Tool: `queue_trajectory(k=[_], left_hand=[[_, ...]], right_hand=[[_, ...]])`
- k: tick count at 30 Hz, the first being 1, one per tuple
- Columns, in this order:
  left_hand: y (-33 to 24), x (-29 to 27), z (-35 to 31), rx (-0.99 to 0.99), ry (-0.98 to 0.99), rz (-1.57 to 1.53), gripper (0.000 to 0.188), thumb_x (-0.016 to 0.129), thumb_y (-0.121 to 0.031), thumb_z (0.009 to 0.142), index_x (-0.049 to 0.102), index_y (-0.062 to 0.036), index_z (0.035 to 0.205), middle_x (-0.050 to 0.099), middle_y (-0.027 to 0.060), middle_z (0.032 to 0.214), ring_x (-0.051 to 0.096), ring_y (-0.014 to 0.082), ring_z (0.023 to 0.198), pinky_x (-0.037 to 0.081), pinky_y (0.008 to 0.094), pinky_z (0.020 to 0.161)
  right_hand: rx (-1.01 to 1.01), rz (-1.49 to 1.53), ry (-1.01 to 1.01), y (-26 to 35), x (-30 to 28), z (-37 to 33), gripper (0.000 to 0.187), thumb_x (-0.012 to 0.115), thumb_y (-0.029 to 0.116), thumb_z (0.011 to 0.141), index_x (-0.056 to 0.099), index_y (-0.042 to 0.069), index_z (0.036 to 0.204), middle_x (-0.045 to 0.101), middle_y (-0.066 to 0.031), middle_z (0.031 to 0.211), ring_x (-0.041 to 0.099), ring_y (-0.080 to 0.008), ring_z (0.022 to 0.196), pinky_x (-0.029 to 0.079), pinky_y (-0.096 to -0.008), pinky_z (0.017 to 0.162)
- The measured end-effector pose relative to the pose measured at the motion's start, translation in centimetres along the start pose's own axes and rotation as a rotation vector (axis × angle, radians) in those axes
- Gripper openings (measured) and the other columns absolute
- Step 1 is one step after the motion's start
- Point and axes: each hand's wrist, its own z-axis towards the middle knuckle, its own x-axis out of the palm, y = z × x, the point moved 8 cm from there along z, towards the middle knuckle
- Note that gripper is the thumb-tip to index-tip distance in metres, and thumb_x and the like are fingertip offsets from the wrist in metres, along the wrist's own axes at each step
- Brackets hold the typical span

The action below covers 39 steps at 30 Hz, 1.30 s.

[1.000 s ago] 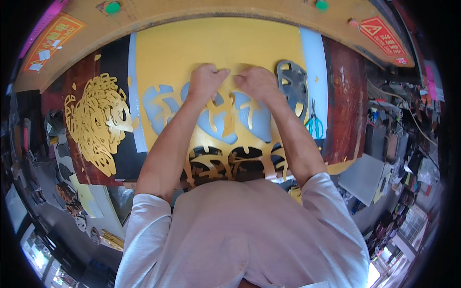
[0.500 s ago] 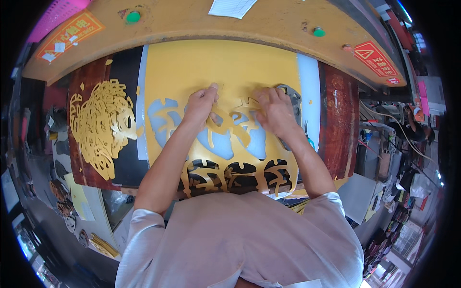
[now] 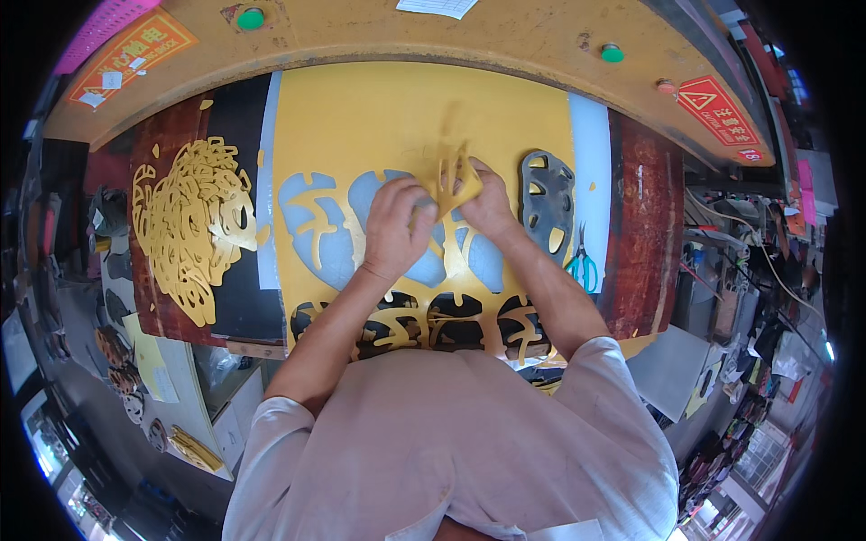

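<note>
Over the large yellow sheet (image 3: 361,108), a blurred yellow cut-out piece (image 3: 460,185) is raised in my right hand (image 3: 490,203), whose fingers are closed on it. My left hand (image 3: 395,225) is curled close to the piece's left side; whether its fingers grip anything is hidden. Below them the sheet has several openings with curved yellow strips, showing the pale board (image 3: 316,243) beneath. A dark cutting die (image 3: 548,207) with rounded openings lies on the sheet to the right of my right hand.
Teal-handled snips (image 3: 585,266) lie beside the die. At left is a heap of yellow cut-out pieces (image 3: 194,230). A yellow-brown machine beam (image 3: 433,41) with green buttons spans the far side. The sheet's near part hangs over the table's front edge.
My hands have come closer together and the cut-out piece is lifted between them. My right hand has moved left off the die, which now shows fully with the snips.
</note>
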Motion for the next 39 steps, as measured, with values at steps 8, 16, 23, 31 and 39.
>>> queue_trajectory(k=[8,16,23,31,39], left_hand=[[2.1,3.0,-2.8,0.027,0.092,0.302,0.053,0.074,-0.018,0.092,0.058,-0.0041,0.141,0.065,0.0194,0.132,0.056,0.041,0.134,0.037,0.0559,0.125],[2.1,1.3,-1.2,-0.514,-0.025,-0.43,0.049,0.075,-0.026,0.097,0.06,-0.0027,0.137,0.067,0.0153,0.117,0.067,0.0268,0.114,0.059,0.0448,0.099],[2.0,6.9,-2.3,-1.467,0.229,-0.95,0.07,0.069,-0.066,0.101,0.058,-0.0052,0.135,0.062,0.0139,0.115,0.065,0.0225,0.093,0.058,0.036,0.08],[2.8,9.4,-2.1,-1.059,0.022,-0.953,0.045,0.057,-0.047,0.113,0.057,-0.0103,0.087,0.048,-0.0037,0.069,0.041,0.0086,0.057,0.034,0.0297,0.052],[2.7,7.7,-3.4,-1.043,0.055,-0.771,0.052,0.055,-0.041,0.114,0.054,-0.0109,0.072,0.052,-0.0015,0.066,0.045,0.0117,0.057,0.038,0.0326,0.053]], right_hand=[[0.39,0.353,-0.282,-1.3,-1.1,0.4,0.024,0.075,0.018,0.098,0.075,-0.002,0.085,0.062,-0.0019,0.083,0.059,-0.0121,0.073,0.048,-0.0321,0.062],[0.437,0.367,-0.102,-2.2,0.2,0.7,0.028,0.075,0.02,0.101,0.071,-0.001,0.083,0.061,-0.0004,0.083,0.053,-0.0087,0.07,0.044,-0.0285,0.06],[0.621,0.415,-0.015,-1.6,0.9,-0.5,0.026,0.074,0.019,0.101,0.072,-0.003,0.088,0.062,-0.0044,0.084,0.064,-0.0138,0.073,0.052,-0.0343,0.066],[0.53,0.27,-0.301,-1.3,0.8,0.8,0.025,0.074,0.018,0.099,0.073,-0.004,0.086,0.067,-0.012,0.086,0.067,-0.0212,0.073,0.054,-0.0384,0.069],[0.493,0.023,-0.388,-1.5,-0.1,2.4,0.03,0.078,0.021,0.093,0.07,-0.003,0.075,0.069,-0.0165,0.086,0.067,-0.028,0.075,0.052,-0.0414,0.073]])
